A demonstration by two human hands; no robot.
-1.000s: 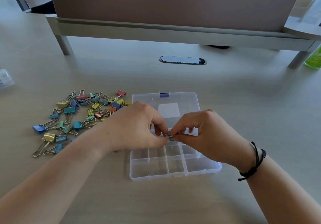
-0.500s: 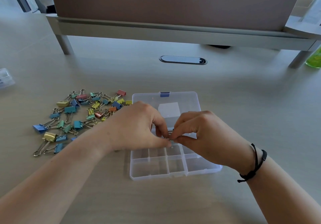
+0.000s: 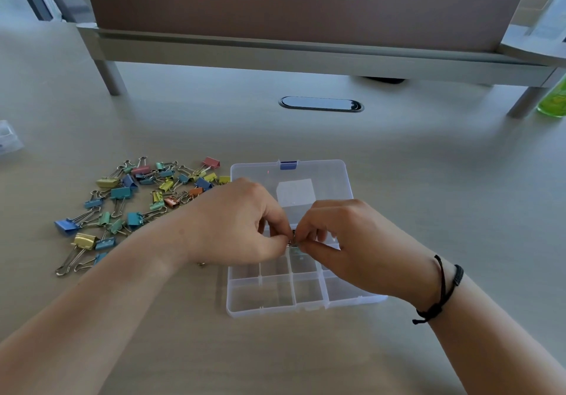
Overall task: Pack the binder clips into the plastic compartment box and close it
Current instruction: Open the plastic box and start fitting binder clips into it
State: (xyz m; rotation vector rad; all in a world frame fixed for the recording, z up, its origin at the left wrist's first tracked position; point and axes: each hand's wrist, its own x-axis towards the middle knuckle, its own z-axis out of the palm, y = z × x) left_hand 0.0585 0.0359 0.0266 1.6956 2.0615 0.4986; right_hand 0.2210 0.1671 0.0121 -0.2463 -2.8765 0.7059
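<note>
A clear plastic compartment box (image 3: 275, 298) lies open on the desk, its lid (image 3: 321, 177) flat behind it with a blue latch. My left hand (image 3: 235, 226) and my right hand (image 3: 346, 238) meet above the box's middle compartments. Both pinch one small binder clip (image 3: 293, 240) by its metal wire handles; its body is mostly hidden by my fingers. A loose pile of coloured binder clips (image 3: 131, 207) lies on the desk to the left of the box.
A raised monitor shelf (image 3: 306, 54) spans the back of the desk, with a dark oval cable port (image 3: 321, 104) in front of it. A green bottle (image 3: 554, 100) stands at the far right. A clear plastic item (image 3: 7, 138) sits at the left edge.
My right hand has shifted slightly left and closer to my left hand over the box. The clip stays pinched between both hands.
</note>
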